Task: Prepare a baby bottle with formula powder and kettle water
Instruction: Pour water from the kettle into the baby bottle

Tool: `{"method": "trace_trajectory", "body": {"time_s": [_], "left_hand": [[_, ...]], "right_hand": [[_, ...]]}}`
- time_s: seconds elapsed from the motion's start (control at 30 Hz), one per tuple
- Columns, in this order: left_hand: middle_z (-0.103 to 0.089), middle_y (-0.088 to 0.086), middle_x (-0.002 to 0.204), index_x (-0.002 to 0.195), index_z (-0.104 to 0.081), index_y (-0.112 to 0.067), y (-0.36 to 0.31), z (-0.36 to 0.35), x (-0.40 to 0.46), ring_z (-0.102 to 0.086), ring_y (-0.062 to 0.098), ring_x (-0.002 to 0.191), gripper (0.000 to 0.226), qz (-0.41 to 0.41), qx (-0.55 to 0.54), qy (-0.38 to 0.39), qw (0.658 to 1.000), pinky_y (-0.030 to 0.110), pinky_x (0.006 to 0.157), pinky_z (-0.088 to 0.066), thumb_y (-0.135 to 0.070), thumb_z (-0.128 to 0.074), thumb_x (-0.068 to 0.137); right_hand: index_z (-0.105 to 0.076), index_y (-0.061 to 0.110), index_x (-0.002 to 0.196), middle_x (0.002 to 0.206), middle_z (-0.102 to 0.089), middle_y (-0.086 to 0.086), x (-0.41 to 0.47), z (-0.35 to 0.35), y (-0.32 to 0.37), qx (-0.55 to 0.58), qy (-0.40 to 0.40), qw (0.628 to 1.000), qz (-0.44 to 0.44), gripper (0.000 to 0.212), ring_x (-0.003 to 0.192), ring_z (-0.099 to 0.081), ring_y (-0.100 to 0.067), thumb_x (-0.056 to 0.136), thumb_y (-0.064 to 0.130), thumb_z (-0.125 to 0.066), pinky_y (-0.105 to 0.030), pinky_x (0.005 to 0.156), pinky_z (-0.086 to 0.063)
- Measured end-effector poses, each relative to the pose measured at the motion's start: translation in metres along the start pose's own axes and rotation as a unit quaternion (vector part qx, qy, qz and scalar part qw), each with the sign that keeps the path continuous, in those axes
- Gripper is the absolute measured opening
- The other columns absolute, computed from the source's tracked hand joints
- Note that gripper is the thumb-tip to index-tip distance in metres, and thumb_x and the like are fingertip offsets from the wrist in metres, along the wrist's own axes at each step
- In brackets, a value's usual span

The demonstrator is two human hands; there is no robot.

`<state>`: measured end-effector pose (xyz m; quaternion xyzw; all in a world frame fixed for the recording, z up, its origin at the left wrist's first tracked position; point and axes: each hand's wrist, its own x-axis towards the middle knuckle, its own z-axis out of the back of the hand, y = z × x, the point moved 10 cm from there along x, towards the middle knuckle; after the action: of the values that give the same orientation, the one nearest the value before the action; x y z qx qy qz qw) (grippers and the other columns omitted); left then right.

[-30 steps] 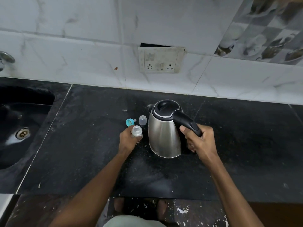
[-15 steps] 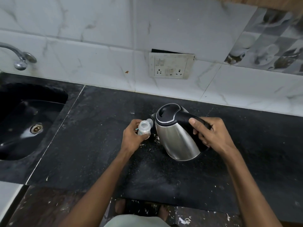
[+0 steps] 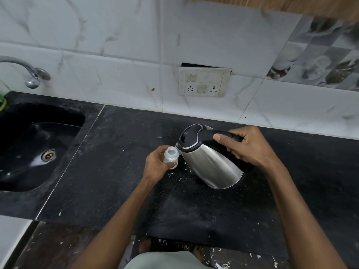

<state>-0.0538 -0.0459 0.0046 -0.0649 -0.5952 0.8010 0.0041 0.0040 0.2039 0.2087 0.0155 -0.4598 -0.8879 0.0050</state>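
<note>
Kettle tipped at bottle mouth
Right hand grips the tilted kettle handle; left hand holds the open bottle at its spout, mid-desk

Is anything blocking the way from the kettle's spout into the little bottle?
Nothing visible is. The bottle has no cap on and its mouth is open, held by the left hand. The right hand tips the kettle so its spout sits right beside the bottle's rim, with nothing between them.
</note>
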Motion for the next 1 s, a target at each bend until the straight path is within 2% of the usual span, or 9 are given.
{"method": "trace_trajectory", "body": {"time_s": [0.13,0.3,0.47,0.73,0.87,1.0], "left_hand": [[-0.079,-0.011,0.100,0.110,-0.072,-0.030,-0.002,0.002,-0.003,-0.073,0.006,0.093,0.053,-0.004,-0.005,-0.001,1.000,0.021,0.082,-0.054,-0.001,-0.088,0.069],[-0.080,-0.009,0.099,0.107,-0.071,-0.037,-0.002,0.003,-0.005,-0.074,0.012,0.096,0.054,-0.003,-0.022,0.004,1.000,0.025,0.083,-0.058,-0.001,-0.088,0.070],[-0.079,-0.012,0.096,0.112,-0.072,-0.030,-0.005,0.001,-0.008,-0.071,-0.003,0.086,0.054,-0.003,-0.025,0.004,1.000,0.011,0.075,-0.052,0.002,-0.087,0.071],[-0.079,-0.010,0.103,0.119,-0.072,-0.022,-0.003,0.000,-0.007,-0.074,0.006,0.095,0.057,-0.010,-0.027,0.011,1.000,0.024,0.085,-0.058,0.003,-0.087,0.070],[-0.078,-0.012,0.099,0.119,-0.071,-0.020,-0.003,-0.001,-0.008,-0.071,-0.005,0.086,0.057,-0.007,-0.025,0.012,1.000,0.011,0.077,-0.053,0.005,-0.086,0.070],[-0.076,-0.018,0.100,0.116,-0.071,-0.026,0.002,0.000,-0.007,-0.071,-0.005,0.089,0.057,-0.003,-0.024,0.010,1.000,0.014,0.080,-0.054,0.002,-0.089,0.069]], "right_hand": [[-0.063,0.006,0.063,0.045,-0.049,-0.004,0.003,-0.005,0.004,-0.019,0.017,0.999,-0.021,0.060,0.041,-0.042,-0.013,0.086,0.060,-0.074,-0.023,0.046,-0.037],[-0.062,0.002,0.065,0.045,-0.046,-0.002,0.008,-0.009,0.011,-0.032,0.035,0.998,-0.042,0.066,0.040,-0.038,-0.014,0.084,0.064,-0.074,-0.022,0.043,-0.034],[-0.062,0.006,0.062,0.044,-0.048,0.001,0.012,-0.011,0.024,-0.056,0.046,0.997,-0.039,0.064,0.038,-0.040,-0.013,0.084,0.065,-0.073,-0.024,0.045,-0.036],[-0.063,0.005,0.064,0.046,-0.050,-0.003,0.017,-0.013,0.033,-0.095,0.063,0.993,-0.043,0.074,0.041,-0.042,-0.018,0.080,0.077,-0.070,-0.031,0.050,-0.038],[-0.063,0.004,0.064,0.047,-0.050,-0.003,0.018,-0.013,0.036,-0.097,0.066,0.992,-0.044,0.077,0.042,-0.043,-0.019,0.078,0.079,-0.070,-0.031,0.050,-0.038],[-0.064,0.003,0.065,0.049,-0.054,-0.004,0.020,-0.013,0.040,-0.111,0.068,0.991,-0.037,0.075,0.043,-0.046,-0.017,0.080,0.076,-0.070,-0.030,0.049,-0.039]]}}
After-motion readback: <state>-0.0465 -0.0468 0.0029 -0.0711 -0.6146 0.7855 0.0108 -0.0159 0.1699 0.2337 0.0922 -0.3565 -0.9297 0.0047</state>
